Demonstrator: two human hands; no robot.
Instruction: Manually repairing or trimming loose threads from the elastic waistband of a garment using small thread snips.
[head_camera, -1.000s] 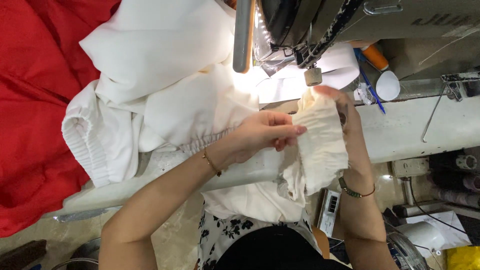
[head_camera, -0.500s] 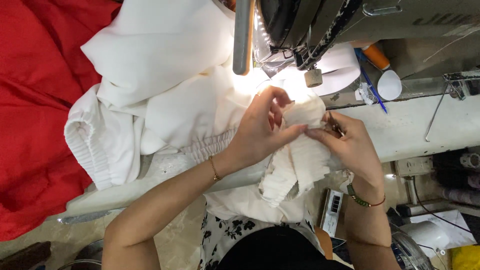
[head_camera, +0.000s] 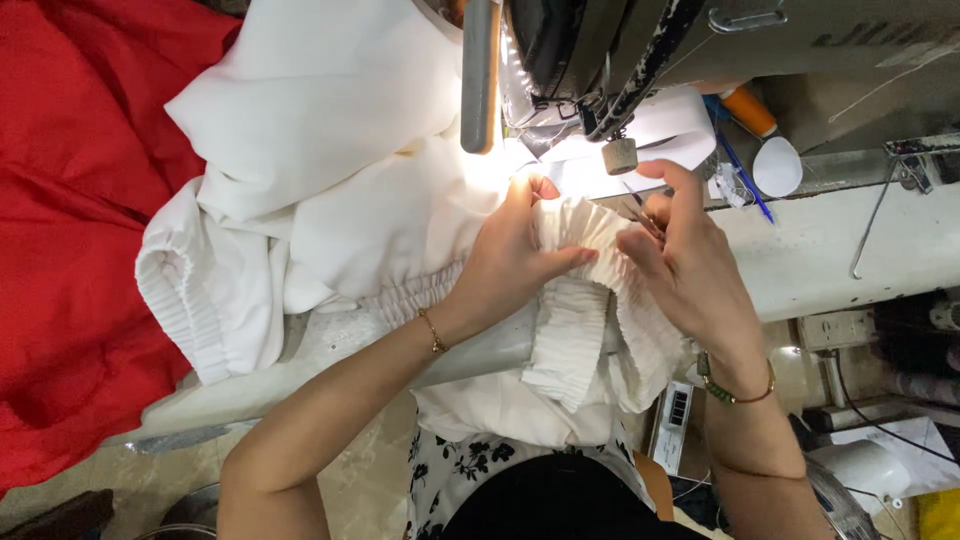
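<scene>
Risk: fingertips sit very close to the needle area of the sewing machine (head_camera: 640, 60); a slip could catch a finger, or the gathers could bunch and feed unevenly. The pleated white cuff (head_camera: 590, 300) lies at the table (head_camera: 880, 250) edge under the machine head, its loose end hanging down. Left hand (head_camera: 515, 260) pinches the ruffle's upper edge, thumb across the pleats. Right hand (head_camera: 690, 265) fingers close on the cuff's right side, possibly holding a small tool; unclear. White garment (head_camera: 320, 160) and red fabric (head_camera: 70, 230) piled left.
</scene>
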